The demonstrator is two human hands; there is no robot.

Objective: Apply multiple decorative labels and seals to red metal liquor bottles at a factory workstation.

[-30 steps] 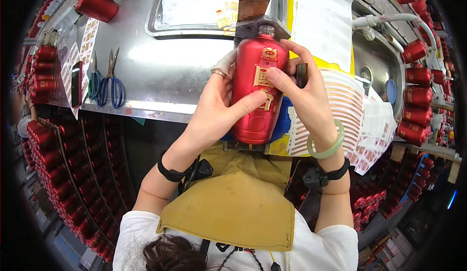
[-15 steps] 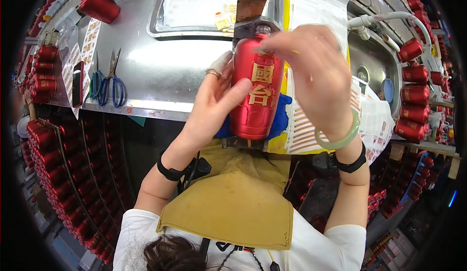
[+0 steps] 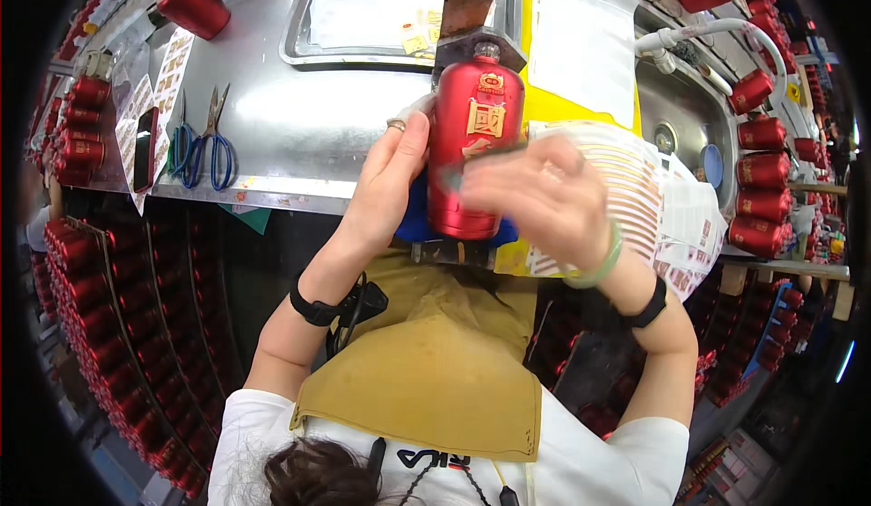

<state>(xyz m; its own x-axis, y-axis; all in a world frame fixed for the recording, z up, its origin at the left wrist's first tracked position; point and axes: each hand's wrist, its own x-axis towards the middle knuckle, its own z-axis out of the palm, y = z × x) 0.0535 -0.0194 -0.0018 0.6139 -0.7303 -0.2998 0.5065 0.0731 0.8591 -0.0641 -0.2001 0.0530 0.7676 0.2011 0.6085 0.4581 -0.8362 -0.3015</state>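
Steel counter (image 3: 290, 134), tray (image 3: 363, 58), blue-handled scissors (image 3: 211, 131), red container (image 3: 194, 5)

Blue-handled scissors (image 3: 211, 131) and a phone (image 3: 144, 147) are lying left of the left hand (image 3: 386, 175).
The scissors are resting nearer it; right of the right hand (image 3: 544, 193), a pale pipe (image 3: 703, 34) is curving beside a metal sink (image 3: 691, 111).

You had one red bottle (image 3: 475, 125) in front of you, one lone red container (image 3: 193, 5) on the bench (image 3: 281, 134), two pairs of scissors (image 3: 210, 131), one phone (image 3: 144, 147), one metal tray (image 3: 354, 56), one sink (image 3: 689, 116), one blue round dish (image 3: 713, 167), two black wristbands (image 3: 315, 304), one green bangle (image 3: 606, 259). Racked red containers (image 3: 95, 297): too many to count.
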